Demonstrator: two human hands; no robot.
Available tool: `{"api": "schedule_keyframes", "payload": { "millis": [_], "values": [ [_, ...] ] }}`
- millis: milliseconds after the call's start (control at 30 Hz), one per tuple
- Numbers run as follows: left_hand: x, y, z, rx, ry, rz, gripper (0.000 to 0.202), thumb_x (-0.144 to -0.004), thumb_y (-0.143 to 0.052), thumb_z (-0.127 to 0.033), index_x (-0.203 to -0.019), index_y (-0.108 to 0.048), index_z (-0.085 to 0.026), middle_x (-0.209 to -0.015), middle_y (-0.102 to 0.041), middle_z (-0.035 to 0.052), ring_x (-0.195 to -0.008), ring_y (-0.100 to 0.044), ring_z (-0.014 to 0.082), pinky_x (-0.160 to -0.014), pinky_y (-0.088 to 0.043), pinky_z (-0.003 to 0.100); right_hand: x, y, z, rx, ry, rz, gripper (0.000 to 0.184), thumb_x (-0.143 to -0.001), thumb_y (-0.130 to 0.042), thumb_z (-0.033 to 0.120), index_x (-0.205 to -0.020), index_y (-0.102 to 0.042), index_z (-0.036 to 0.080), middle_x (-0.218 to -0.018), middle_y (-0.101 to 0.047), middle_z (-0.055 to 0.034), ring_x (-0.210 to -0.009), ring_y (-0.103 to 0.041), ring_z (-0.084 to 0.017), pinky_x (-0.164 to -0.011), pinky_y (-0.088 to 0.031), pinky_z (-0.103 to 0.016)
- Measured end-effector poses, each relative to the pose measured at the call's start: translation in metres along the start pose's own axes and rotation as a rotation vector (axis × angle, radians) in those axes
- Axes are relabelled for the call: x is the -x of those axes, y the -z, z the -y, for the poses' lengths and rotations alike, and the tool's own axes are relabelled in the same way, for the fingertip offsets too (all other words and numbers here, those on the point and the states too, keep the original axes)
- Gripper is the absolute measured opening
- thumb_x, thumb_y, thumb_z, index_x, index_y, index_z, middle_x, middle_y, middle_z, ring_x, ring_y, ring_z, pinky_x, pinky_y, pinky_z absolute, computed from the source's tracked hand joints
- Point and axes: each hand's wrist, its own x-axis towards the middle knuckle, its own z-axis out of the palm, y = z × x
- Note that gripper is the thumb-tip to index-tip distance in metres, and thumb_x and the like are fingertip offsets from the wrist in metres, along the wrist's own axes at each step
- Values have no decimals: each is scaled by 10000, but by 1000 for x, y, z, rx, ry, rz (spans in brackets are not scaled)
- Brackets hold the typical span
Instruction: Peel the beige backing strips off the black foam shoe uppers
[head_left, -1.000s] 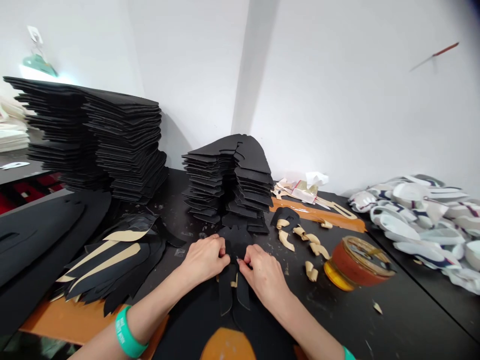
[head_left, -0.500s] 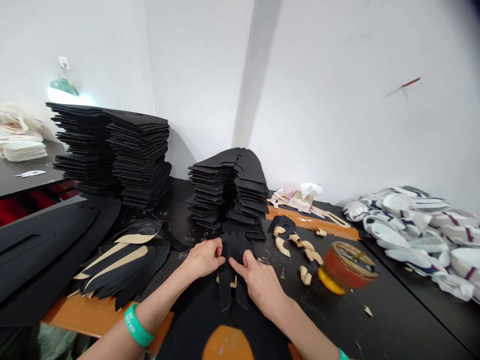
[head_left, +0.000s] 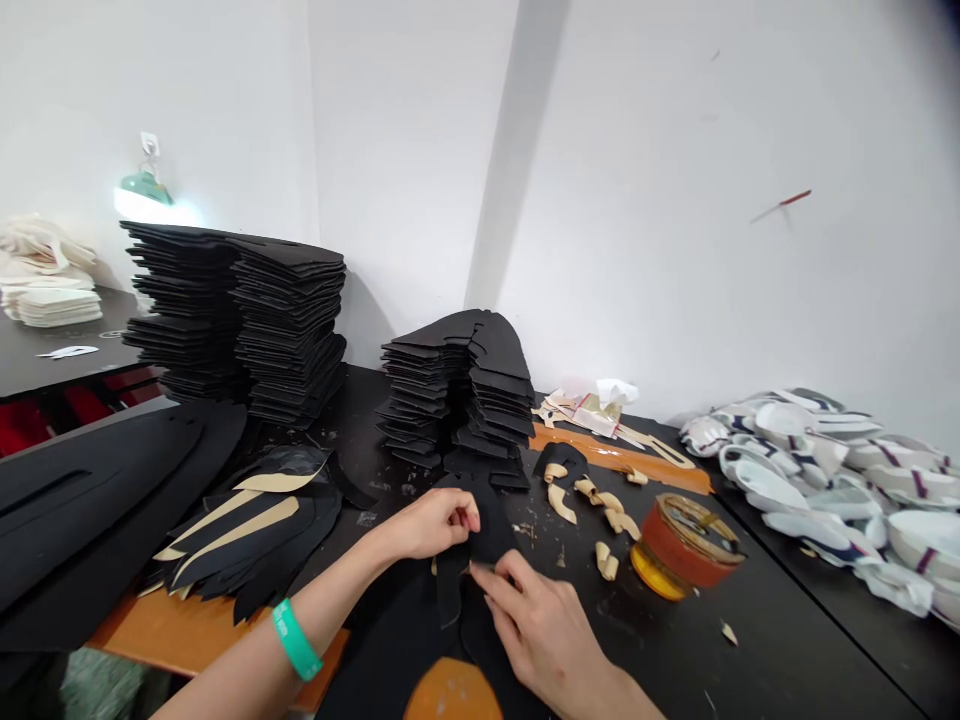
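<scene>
A black cut piece (head_left: 491,520) with flaps lies in front of me, over more black material. My left hand (head_left: 435,522) is closed above it, thumb and forefinger pinched near its middle. What sits in that pinch is hidden. My right hand (head_left: 546,622) is lower and to the right, fingers curled together, fingertips at the inner edge of the piece. A tiny tan bit shows at those tips, too small to name. One narrow black flap (head_left: 449,585) hangs toward me between the hands. A rounded orange shape (head_left: 453,690) lies at the bottom edge.
Stacked black pieces (head_left: 491,365) stand ahead, with a taller stack (head_left: 289,300) to the left. Black and beige cut pieces (head_left: 259,520) lie at left. Curled beige strips (head_left: 606,560) and a red-brown tape-like roll (head_left: 686,545) are at right, before whitish shoe-like parts (head_left: 847,480).
My left hand has shifted right across the black piece, its fingers drawn into a pinch. My right hand has moved down and toward me, covering the right flap. The view has turned slightly.
</scene>
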Motion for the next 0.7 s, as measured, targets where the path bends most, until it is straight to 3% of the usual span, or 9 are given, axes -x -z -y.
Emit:
{"api": "schedule_keyframes", "payload": {
  "millis": [100,267,433,533,700],
  "values": [
    [-9,-6,6,73,-37,77,106,-741,-568,-179,-825,-620,-144,-731,-627,-11,-672,-556,96,-597,-409,167,-16,-8,-2,37,-50,-69,400,-906,-457,151,-1288,-490,262,-1016,-539,-42,-738,-608,-144,-548,-417,-239],
    [-9,-7,16,120,-64,81,147,-775,-563,-225,-868,-635,-137,-769,-646,0,-693,-566,107,-624,-426,182,-31,-14,-8,71,-116,-74,159,-886,-498,148,-951,-613,237,-1077,-547,-45,-730,-604,-128,-471,-384,-201],
    [-7,-6,15,125,-79,81,162,-769,-555,-172,-898,-652,-149,-832,-673,8,-745,-592,108,-671,-443,184,-21,-16,-3,74,-105,-160,198,-826,-467,67,-877,-603,201,-1361,-491,-93,-930,-645,-192,-578,-509,-247],
    [-9,-7,16,116,-75,81,151,-774,-583,-202,-896,-656,-152,-823,-672,12,-736,-590,108,-667,-448,187,-9,-15,6,60,16,-234,217,-859,-416,59,-854,-593,184,-1233,-623,-90,-925,-666,-205,-662,-553,-289],
    [-10,-7,17,96,-77,87,146,-782,-596,-217,-899,-660,-157,-829,-669,12,-757,-594,113,-677,-450,193,9,-10,22,33,113,-339,261,-885,-385,39,-771,-572,180,-1003,-724,-85,-699,-687,-156,-608,-547,-257]
  ]
}}
